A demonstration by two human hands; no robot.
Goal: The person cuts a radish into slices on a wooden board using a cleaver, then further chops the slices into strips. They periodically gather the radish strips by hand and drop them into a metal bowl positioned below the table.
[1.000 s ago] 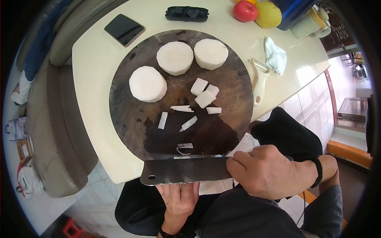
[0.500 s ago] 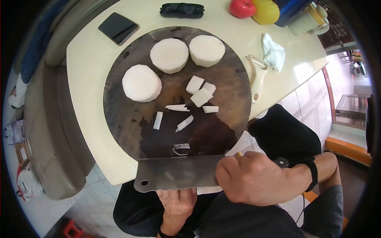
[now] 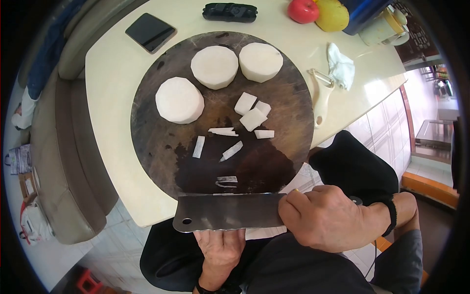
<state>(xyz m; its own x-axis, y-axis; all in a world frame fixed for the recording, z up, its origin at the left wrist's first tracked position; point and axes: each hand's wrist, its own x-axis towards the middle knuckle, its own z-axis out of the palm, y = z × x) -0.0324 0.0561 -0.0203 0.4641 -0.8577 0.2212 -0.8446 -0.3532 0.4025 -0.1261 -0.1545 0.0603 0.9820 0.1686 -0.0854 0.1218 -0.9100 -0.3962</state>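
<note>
My right hand [image 3: 325, 218] is closed round the handle of a cleaver [image 3: 230, 211]. Its wide steel blade lies along the near rim of a round, dark wooden chopping board [image 3: 161, 161]. Below the blade is my left hand [image 3: 220, 245], palm side up with its fingers stretched out; the blade covers the fingertips. Thin white slivers [image 3: 226, 181] lie just beyond the blade. Farther up the board are small offcuts [image 3: 231, 151], several white chunks [image 3: 253, 119] and three thick, peeled round pieces of a white root vegetable [image 3: 214, 67].
Right of the board rest a white peeler [image 3: 322, 100] and a crumpled tissue [image 3: 340, 66]. A phone [image 3: 150, 33], a black case [image 3: 229, 12], a red apple [image 3: 303, 11] and a yellow fruit [image 3: 332, 15] stand along the back of the cream table [image 3: 110, 147].
The cleaver and my right hand have shifted slightly to the right along the near rim of the board. My left hand stays below the blade. The whole view has drifted a little.
</note>
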